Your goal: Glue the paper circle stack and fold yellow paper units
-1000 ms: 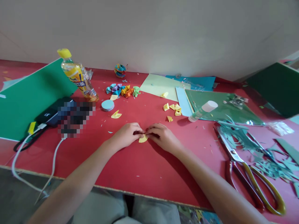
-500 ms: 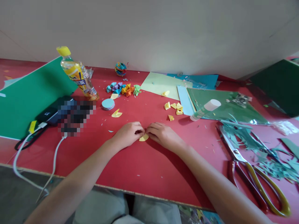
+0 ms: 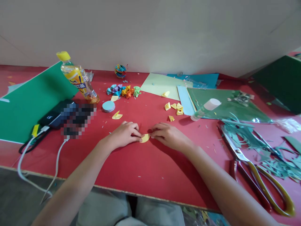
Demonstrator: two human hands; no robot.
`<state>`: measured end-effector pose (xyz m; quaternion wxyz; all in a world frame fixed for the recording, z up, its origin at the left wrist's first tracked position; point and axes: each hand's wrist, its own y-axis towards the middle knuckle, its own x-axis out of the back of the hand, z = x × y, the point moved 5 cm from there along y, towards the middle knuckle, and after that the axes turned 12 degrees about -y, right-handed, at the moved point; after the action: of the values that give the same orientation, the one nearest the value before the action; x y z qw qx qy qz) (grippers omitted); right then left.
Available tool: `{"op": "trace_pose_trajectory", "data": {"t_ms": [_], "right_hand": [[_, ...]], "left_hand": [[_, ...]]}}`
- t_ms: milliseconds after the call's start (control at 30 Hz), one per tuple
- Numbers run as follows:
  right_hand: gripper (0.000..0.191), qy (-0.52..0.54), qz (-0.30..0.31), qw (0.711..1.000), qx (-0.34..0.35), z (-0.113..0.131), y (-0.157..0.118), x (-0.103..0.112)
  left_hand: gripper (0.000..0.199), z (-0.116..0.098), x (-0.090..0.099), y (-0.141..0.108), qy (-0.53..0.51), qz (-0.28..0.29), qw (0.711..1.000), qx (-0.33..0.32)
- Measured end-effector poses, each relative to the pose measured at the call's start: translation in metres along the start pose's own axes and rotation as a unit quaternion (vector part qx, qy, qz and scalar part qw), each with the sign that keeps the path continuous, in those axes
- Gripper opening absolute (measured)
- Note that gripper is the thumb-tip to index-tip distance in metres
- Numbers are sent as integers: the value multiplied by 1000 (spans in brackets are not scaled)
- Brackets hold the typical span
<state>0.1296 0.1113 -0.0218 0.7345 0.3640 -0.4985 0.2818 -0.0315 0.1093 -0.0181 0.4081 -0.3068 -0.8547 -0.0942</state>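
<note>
A small yellow paper half-circle (image 3: 145, 138) lies near the middle of the red table, its curved edge toward me. My left hand (image 3: 125, 135) pinches its left corner between thumb and fingers. At the opposite corner, the fingertips of my right hand (image 3: 166, 135) close on the paper. Beyond my hands, a folded yellow paper piece (image 3: 117, 115) rests on the left. Several small folded yellow pieces (image 3: 179, 108) sit in a cluster on the right. A stack of pale blue paper circles (image 3: 108, 106) is farther left.
Large scissors (image 3: 240, 153) lie at right beside green paper scraps (image 3: 279, 163). A glue stick (image 3: 205, 110) rests against green sheets (image 3: 225, 103). A drink bottle (image 3: 78, 78) and a black power bank (image 3: 56, 114) with white cables stand left. Colourful folded papers (image 3: 124, 90) are at the back.
My hands have drawn apart from the middle of the yellow paper to its two corners, so more of its straight edge shows. The view has shifted slightly.
</note>
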Motion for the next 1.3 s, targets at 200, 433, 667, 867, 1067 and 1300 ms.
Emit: {"op": "trace_pose_trajectory", "data": {"t_ms": [200,433,667,867,1067,1300], "right_hand": [[15,67,-49,994,-73,0,4,-5],[9,-22,-21,998,-59,11,11,-12],[16,-133,-26,990,-38,21,12,-1],[16,-75,-72,993,-61,20,10,5],[14,100,-80,984,-121,10,5,2],[17,147,-112,978,-95,11,4,6]], "left_hand": [[30,4,1,-1,-37,-9,999,27],[15,-1,-4,3,-90,-81,993,-5],[18,-6,-6,1,-169,-118,978,39],[20,-10,-6,0,-254,-110,960,51],[20,-16,-1,-1,-218,-150,964,3],[23,-21,2,-4,-193,-175,961,-91]]}}
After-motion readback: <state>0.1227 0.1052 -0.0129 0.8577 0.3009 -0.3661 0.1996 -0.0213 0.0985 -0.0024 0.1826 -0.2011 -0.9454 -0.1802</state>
